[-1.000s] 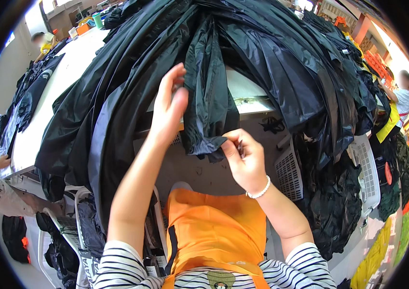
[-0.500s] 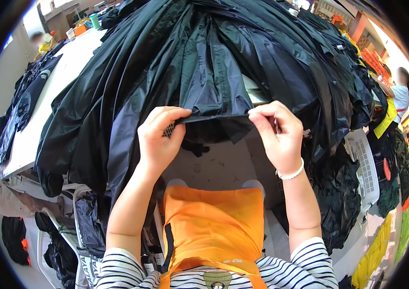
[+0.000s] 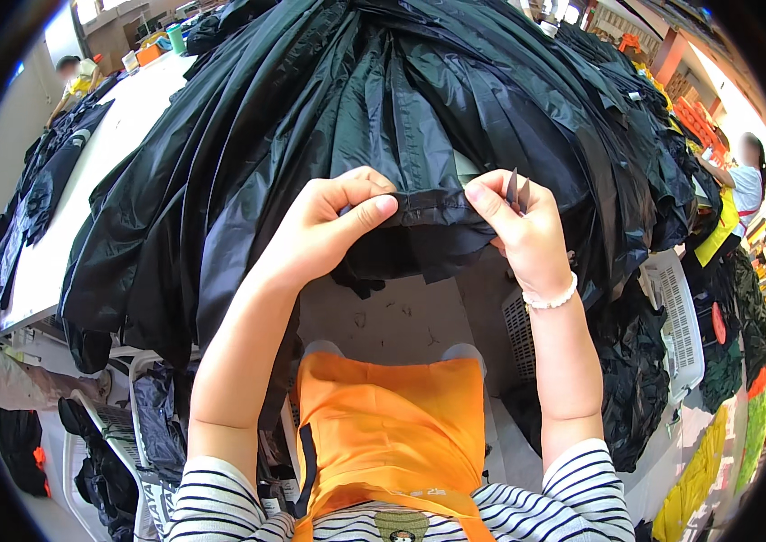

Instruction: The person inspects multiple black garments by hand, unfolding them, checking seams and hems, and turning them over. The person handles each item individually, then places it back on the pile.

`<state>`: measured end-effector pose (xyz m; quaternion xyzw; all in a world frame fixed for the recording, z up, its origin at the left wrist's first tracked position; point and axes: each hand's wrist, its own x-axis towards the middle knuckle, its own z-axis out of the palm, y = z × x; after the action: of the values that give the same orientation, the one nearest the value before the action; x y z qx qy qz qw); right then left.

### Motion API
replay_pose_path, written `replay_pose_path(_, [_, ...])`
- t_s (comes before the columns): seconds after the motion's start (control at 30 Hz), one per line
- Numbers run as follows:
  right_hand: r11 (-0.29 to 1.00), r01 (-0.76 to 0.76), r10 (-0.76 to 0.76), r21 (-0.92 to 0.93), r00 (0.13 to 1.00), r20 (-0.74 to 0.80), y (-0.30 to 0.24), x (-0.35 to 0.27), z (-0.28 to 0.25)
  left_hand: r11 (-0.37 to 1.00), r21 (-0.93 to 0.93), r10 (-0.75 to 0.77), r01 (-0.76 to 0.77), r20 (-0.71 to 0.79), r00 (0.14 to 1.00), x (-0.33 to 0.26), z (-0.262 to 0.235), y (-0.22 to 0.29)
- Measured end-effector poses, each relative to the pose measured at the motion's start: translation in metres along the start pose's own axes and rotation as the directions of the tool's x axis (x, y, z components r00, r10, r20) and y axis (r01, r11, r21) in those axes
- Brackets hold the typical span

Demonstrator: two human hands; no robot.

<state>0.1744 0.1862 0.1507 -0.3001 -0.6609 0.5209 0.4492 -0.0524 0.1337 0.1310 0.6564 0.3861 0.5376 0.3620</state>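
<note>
Item 1 – black fabric piece (image 3: 432, 212), centre of frame. Thin, glossy, prob. nylon; its gathered edge is stretched level between both hands, the rest draping off a large heap of like pieces.

Item 2 – left hand (image 3: 324, 230), centre-left. Fingers closed in a pinch, thumb under, forefinger over, clamped on the fabric edge.

Item 3 – right hand (image 3: 527, 230), centre-right. Thumb and forefinger pinched shut on the other end of same edge; a small dark tool, poss. thread snips (image 3: 515, 187), pokes up from behind the fingers. How it is gripped: cannot tell. Pale bead bracelet (image 3: 552, 298) on wrist.

Item 4 – heap of black fabric (image 3: 383, 99), upper half of frame, spilling over white table (image 3: 121, 135) at upper left.

Item 5 – white slotted crates (image 3: 685, 316), right of centre; one partly hidden under cloth.

Item 6 – orange apron (image 3: 392, 434), bottom centre, over striped sleeves.

Item 7 – other workers: one at upper left (image 3: 76, 77), one at right edge (image 3: 744, 181). Well apart from these hands.

Risks, as judged:
- Slick cloth, small pinch: edge may slip out if tension goes uneven.
- Tool points sit close to fingertips and fabric: nick or snag likely if hand rolls.
- Heap overhangs table edge; tugging one piece could drag neighbours down to the floor.
- Black on black: easy to grab wrong layer.
</note>
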Motion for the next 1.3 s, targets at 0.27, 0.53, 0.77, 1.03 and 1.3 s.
replay_pose_path(0.27, [0.531,0.625,-0.636,-0.572,0.74,0.217,0.003,-0.016,0.027,0.963,-0.077,-0.258,0.26,0.037,0.966,0.009,0.005,0.008])
replay_pose_path(0.53, [0.617,0.515,-0.528,-0.595,0.832,0.172,0.015,-0.009,0.025,0.965,0.136,-0.235,0.226,0.059,0.97,0.01,0.017,0.015])
replay_pose_path(0.77, [0.846,0.389,-0.372,-0.365,0.921,0.119,0.019,-0.005,0.025,0.92,0.388,0.066,-0.057,-0.008,0.998,0.004,0.02,0.013])
replay_pose_path(1.03, [0.915,0.295,-0.285,-0.274,0.955,0.078,0.008,-0.024,0.009,0.955,0.282,-0.063,0.092,-0.111,0.992,0.001,0.016,0.012])
replay_pose_path(1.3, [0.783,0.439,-0.45,-0.441,0.889,0.086,0.02,-0.018,0.017,0.953,0.302,0.008,0.019,-0.087,0.996,0.004,0.026,0.009])
